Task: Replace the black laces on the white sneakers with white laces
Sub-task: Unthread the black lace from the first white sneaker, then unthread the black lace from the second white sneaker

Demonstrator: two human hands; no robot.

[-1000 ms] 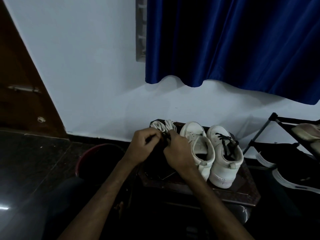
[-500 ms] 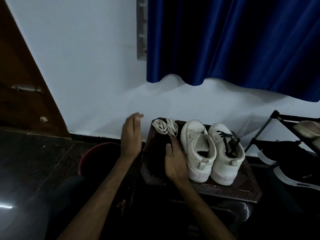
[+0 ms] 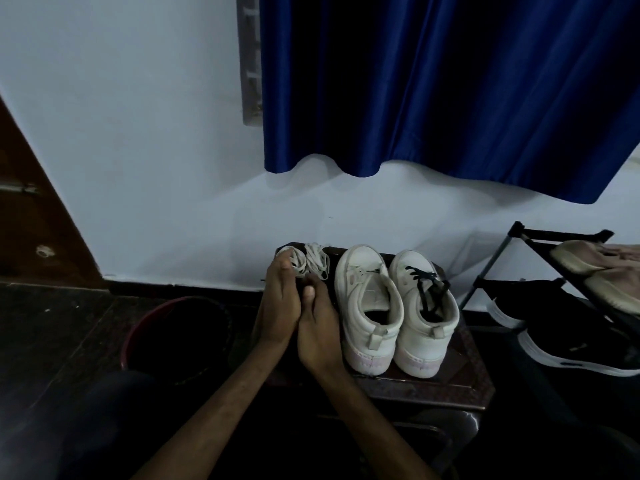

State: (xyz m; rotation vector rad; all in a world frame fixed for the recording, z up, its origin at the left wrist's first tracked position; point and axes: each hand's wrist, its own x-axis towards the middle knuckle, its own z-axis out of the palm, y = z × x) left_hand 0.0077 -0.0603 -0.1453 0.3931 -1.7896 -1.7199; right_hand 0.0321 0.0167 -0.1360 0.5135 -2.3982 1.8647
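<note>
Where the table (image 3: 433, 386) meets the wall, two white lace coils (image 3: 317, 265) lie side by side at its far left corner. Just right of them stand two white sneakers, heels toward the camera: the near sneaker (image 3: 367, 296) looks unlaced, and the far sneaker (image 3: 422, 306) carries black laces (image 3: 427, 285). The left hand (image 3: 280, 306) stretches forward, straight fingers resting on the left coil. The right hand (image 3: 318, 330) lies against it, thumb extended; its fingers are hidden, so I cannot tell their state. A red-rimmed bucket (image 3: 145, 327) sits left of the table, a shoe rack (image 3: 491, 268) to the right, and a blue curtain (image 3: 450, 81) hangs above.
</note>
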